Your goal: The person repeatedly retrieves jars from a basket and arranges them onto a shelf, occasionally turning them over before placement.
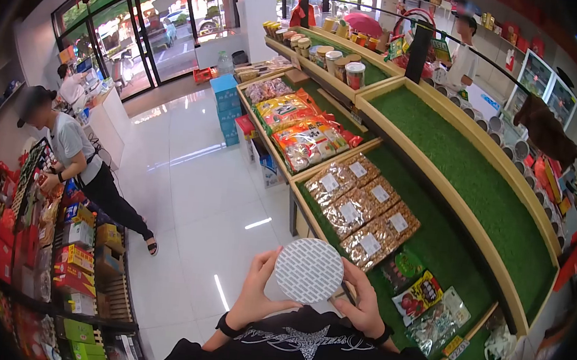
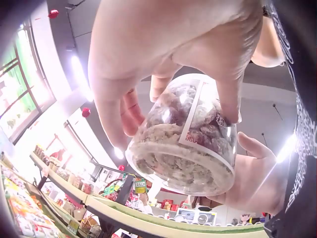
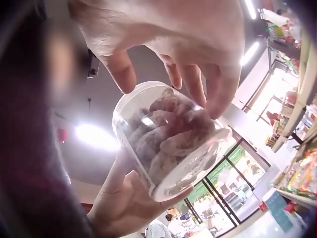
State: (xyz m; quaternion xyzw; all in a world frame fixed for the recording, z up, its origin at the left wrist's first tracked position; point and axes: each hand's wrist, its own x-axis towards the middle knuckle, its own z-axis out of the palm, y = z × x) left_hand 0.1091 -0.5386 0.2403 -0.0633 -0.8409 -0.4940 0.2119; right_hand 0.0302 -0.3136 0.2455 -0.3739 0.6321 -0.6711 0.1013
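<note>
A clear round jar with a white brick-patterned lid (image 1: 309, 270) is held up before the chest, between both hands. My left hand (image 1: 259, 292) grips its left side and my right hand (image 1: 361, 301) its right side. Lumpy greyish-brown pieces fill the jar (image 2: 185, 134) in the left wrist view, where a strip label with red print runs down the wall; the left hand (image 2: 173, 39) curls over it. From the right wrist, the jar (image 3: 166, 134) looks tilted, its base toward the lower right, with the fingers of the right hand (image 3: 173, 39) around it.
A green-lined wooden shelf (image 1: 455, 153) stands at the right, with packaged nut blocks (image 1: 361, 210), orange bags (image 1: 312, 141) and lidded jars (image 1: 354, 75). At the left a person (image 1: 75, 148) leans over a stocked rack (image 1: 76, 257). Tiled floor (image 1: 190, 206) lies between.
</note>
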